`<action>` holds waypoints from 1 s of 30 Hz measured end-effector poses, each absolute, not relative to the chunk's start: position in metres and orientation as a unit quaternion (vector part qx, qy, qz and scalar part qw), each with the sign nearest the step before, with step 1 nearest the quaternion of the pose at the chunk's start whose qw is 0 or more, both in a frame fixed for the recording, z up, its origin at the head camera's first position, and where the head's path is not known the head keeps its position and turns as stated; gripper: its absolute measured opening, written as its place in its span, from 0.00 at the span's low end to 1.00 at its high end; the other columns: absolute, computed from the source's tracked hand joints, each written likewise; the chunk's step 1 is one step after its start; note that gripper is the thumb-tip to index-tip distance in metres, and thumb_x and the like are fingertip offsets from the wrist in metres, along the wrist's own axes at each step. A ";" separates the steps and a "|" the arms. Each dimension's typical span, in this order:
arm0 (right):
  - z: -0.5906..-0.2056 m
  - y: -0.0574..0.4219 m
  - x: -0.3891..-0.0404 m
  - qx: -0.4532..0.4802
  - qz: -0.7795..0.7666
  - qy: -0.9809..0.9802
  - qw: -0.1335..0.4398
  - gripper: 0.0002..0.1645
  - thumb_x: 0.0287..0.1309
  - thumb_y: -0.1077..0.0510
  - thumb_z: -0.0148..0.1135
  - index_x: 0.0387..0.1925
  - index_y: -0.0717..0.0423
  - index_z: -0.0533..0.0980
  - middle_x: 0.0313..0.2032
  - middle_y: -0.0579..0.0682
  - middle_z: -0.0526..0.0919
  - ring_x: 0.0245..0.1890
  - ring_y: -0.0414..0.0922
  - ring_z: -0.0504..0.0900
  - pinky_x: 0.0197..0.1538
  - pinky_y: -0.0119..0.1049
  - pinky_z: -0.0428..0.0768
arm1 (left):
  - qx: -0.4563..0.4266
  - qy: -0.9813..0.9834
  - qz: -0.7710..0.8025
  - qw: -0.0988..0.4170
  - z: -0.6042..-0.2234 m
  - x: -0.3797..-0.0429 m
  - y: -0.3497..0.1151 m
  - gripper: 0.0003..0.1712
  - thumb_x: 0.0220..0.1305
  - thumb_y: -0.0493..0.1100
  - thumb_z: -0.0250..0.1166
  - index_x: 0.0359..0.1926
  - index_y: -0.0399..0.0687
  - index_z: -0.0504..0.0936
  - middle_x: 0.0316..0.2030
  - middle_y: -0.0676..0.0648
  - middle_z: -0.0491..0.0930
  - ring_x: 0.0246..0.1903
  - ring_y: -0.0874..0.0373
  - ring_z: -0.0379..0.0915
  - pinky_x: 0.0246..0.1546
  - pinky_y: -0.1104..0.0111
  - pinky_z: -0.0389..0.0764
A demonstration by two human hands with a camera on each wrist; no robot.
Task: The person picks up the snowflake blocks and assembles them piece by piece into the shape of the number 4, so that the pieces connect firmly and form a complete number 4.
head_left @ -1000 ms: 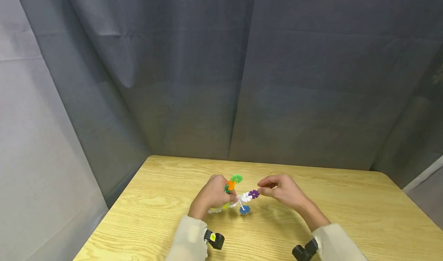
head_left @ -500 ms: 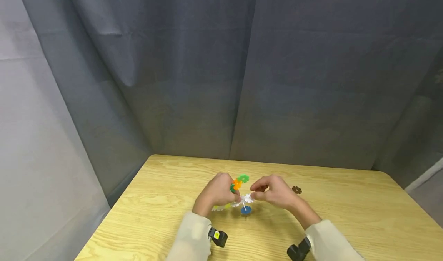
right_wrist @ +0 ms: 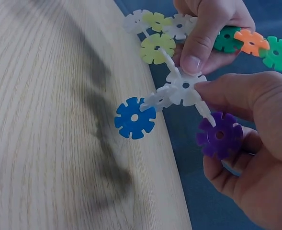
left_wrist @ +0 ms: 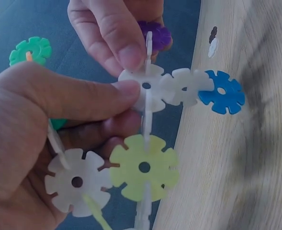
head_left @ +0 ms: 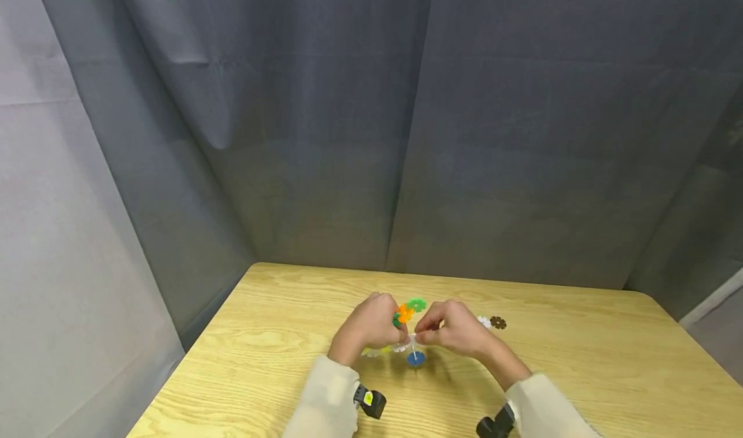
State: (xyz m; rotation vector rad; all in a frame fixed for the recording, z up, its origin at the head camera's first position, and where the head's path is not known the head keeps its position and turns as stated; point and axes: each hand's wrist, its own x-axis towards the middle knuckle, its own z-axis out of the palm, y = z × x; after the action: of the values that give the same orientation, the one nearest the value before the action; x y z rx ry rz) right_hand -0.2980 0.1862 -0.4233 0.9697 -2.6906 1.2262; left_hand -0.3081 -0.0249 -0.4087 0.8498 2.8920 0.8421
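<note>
Both hands hold a branching build of interlocking plastic snowflake discs above the table. My left hand (head_left: 368,327) pinches it at the white centre disc (right_wrist: 184,96), thumb on top. My right hand (head_left: 458,329) grips the same white disc from the other side, thumb against its edge. A purple disc (right_wrist: 210,136) sits by the right hand's curled fingers. One white arm ends in a blue disc (right_wrist: 126,125). Yellow (left_wrist: 126,160) and white discs run below the left hand. A dark green, an orange (right_wrist: 246,47) and a light green disc (right_wrist: 280,61) stick out beyond it.
A loose brown disc (head_left: 498,322) and a white disc (head_left: 483,321) lie on the wooden table (head_left: 580,360), right of the right hand. Grey curtains (head_left: 325,135) hang behind the table. Each wrist carries a small black camera.
My right hand has moved left, from the purple disc's outer side to the white centre disc. The brown and white discs have come into sight. My left hand keeps its hold, shifting slightly right.
</note>
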 end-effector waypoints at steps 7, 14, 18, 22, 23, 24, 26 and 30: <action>-0.424 0.185 -0.298 0.334 0.398 -0.855 0.003 0.03 0.56 0.63 0.72 0.29 0.53 0.88 0.28 0.40 0.82 0.29 0.38 0.76 0.30 0.34 0.75 | 0.270 0.927 0.261 0.010 -0.409 -0.309 -0.022 0.21 0.50 0.39 0.76 0.12 0.50 0.72 0.12 0.56 0.65 0.15 0.64 0.59 0.15 0.73 0.64; -0.429 0.187 -0.297 0.339 0.409 -0.847 0.021 0.03 0.57 0.63 0.72 0.28 0.53 0.87 0.29 0.41 0.82 0.30 0.38 0.77 0.31 0.34 0.76 | 0.265 0.925 0.273 0.012 -0.409 -0.309 -0.022 0.17 0.50 0.45 0.79 0.16 0.54 0.79 0.14 0.57 0.71 0.20 0.64 0.64 0.20 0.73 0.68; -0.432 0.189 -0.297 0.325 0.412 -0.851 0.027 0.03 0.57 0.62 0.72 0.29 0.51 0.87 0.29 0.40 0.82 0.30 0.39 0.77 0.32 0.34 0.76 | 0.281 0.902 0.327 0.018 -0.412 -0.311 -0.026 0.19 0.51 0.47 0.79 0.15 0.52 0.76 0.11 0.58 0.67 0.15 0.66 0.59 0.17 0.75 0.62; -0.433 0.192 -0.296 0.312 0.412 -0.855 0.036 0.04 0.56 0.62 0.73 0.29 0.50 0.87 0.29 0.40 0.82 0.30 0.40 0.77 0.33 0.35 0.76 | 0.294 0.877 0.380 0.017 -0.416 -0.314 -0.033 0.17 0.52 0.50 0.79 0.19 0.51 0.79 0.15 0.59 0.68 0.16 0.67 0.60 0.19 0.74 0.63; -0.433 0.193 -0.296 0.310 0.414 -0.855 0.038 0.04 0.56 0.63 0.73 0.29 0.50 0.87 0.29 0.40 0.82 0.31 0.40 0.77 0.33 0.35 0.77 | 0.294 0.873 0.389 0.015 -0.417 -0.315 -0.036 0.15 0.52 0.51 0.79 0.22 0.51 0.82 0.17 0.60 0.72 0.19 0.67 0.63 0.21 0.74 0.66; -0.433 0.194 -0.296 0.307 0.416 -0.855 0.039 0.04 0.56 0.63 0.73 0.29 0.51 0.87 0.29 0.40 0.82 0.31 0.40 0.77 0.33 0.35 0.77 | 0.291 0.871 0.395 0.012 -0.417 -0.315 -0.038 0.13 0.51 0.53 0.79 0.27 0.52 0.86 0.21 0.61 0.76 0.22 0.67 0.67 0.24 0.73 0.70; -0.432 0.196 -0.296 0.304 0.418 -0.855 0.044 0.04 0.55 0.64 0.72 0.29 0.51 0.87 0.30 0.41 0.82 0.31 0.40 0.77 0.33 0.35 0.77 | 0.280 0.868 0.410 0.008 -0.418 -0.315 -0.043 0.18 0.50 0.55 0.79 0.38 0.51 0.89 0.31 0.60 0.83 0.30 0.65 0.74 0.32 0.70 0.76; -0.432 0.199 -0.296 0.297 0.419 -0.856 0.056 0.04 0.55 0.64 0.72 0.29 0.52 0.87 0.30 0.40 0.83 0.31 0.40 0.77 0.33 0.35 0.77 | 0.258 0.863 0.434 0.002 -0.422 -0.316 -0.053 0.27 0.50 0.56 0.79 0.48 0.48 0.88 0.40 0.57 0.85 0.39 0.59 0.78 0.40 0.65 0.80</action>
State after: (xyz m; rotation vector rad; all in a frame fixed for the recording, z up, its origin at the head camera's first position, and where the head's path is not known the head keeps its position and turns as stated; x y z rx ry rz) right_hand -0.2955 0.1994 -0.4318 0.9021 -2.5978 1.2697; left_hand -0.3160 -0.0530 -0.4223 0.8089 2.7080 1.3610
